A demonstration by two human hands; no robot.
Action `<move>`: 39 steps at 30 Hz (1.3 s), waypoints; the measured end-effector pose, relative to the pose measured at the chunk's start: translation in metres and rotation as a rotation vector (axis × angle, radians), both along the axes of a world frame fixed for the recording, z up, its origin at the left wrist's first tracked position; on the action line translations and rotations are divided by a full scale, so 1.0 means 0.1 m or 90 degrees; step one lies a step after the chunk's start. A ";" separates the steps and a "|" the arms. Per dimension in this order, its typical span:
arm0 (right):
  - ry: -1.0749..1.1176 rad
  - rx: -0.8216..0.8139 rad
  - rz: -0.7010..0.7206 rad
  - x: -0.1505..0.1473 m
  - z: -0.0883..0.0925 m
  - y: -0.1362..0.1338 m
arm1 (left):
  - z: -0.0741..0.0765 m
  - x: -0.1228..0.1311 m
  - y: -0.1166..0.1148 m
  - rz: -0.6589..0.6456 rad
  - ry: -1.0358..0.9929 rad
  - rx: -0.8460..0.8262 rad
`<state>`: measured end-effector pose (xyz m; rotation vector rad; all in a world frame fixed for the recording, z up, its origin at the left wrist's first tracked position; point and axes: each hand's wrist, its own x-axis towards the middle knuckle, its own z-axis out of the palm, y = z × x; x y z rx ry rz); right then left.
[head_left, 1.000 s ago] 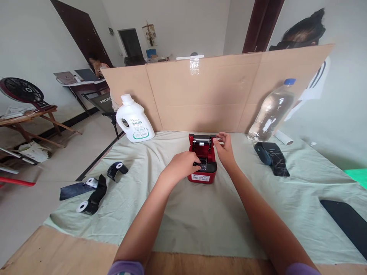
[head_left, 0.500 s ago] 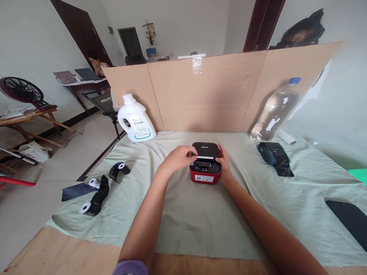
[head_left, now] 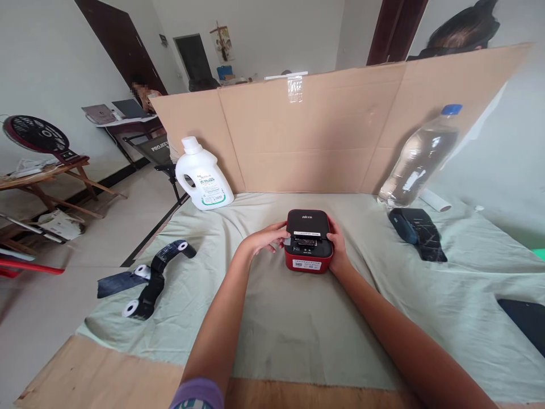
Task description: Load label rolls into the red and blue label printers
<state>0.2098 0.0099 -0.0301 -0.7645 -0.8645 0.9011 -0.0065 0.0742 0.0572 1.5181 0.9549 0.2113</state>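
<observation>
As hands (head_left: 268, 238) (head_left: 338, 244) touch printer (head_left: 308, 222) edges, cloth (head_left: 272, 329) around

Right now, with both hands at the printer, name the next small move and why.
Probably press the black lid gently with the left hand: it lies down on the red-and-black printer, the right hand cups the right side, and the left is at the opposite edge. Whether it has latched cannot be seen.

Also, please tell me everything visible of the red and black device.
The red and black device is a plastic-looking box with rounded corners. Its black lid is down, bearing pale lettering; a printed white label is on the red front. It stands upright on green cloth, right hand against its right side, left hand at its left edge.
</observation>
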 end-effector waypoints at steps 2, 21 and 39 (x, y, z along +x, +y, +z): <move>-0.001 -0.012 -0.002 0.03 -0.01 0.02 | -0.03 0.00 0.01 -0.002 -0.005 -0.006; 0.041 -0.022 0.045 0.03 -0.01 -0.03 | -0.18 0.01 -0.03 0.030 -0.075 -0.008; 0.059 -0.035 0.092 0.03 0.04 -0.07 | -0.21 0.01 -0.04 0.029 -0.079 -0.022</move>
